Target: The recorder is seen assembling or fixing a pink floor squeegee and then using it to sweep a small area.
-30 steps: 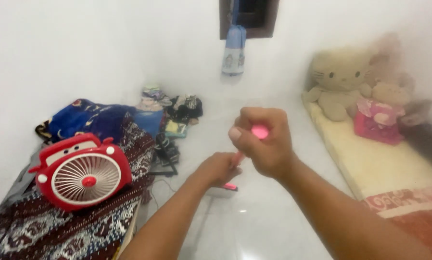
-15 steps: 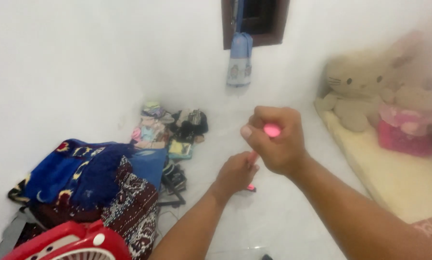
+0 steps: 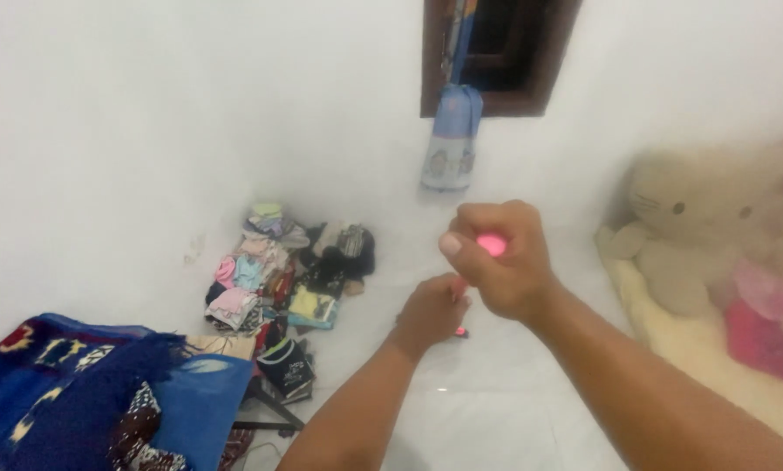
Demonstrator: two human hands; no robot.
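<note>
No box or basket shows; the nearest thing to a container is a dark open pouch (image 3: 287, 366) on the white floor (image 3: 496, 410) by a heap of folded clothes (image 3: 265, 270), its contents too blurred to tell. The right hand (image 3: 496, 262) is fisted, fingers (image 3: 483, 225) clamped on the glowing pink rounded top of a slim pink stick (image 3: 491, 245). The left hand (image 3: 428, 312) closes around the stick's lower part, whose tip shows pink just beyond it, above the floor. Compared with half a second ago, the view has tilted up: the red fan has gone from sight, the window (image 3: 496, 52) sits lower, and both hands grip as before. A soft cream plush cat (image 3: 688, 235) sits on a pale mattress (image 3: 670, 331); a patterned blue blanket (image 3: 69, 384) lies rumpled at left.
</note>
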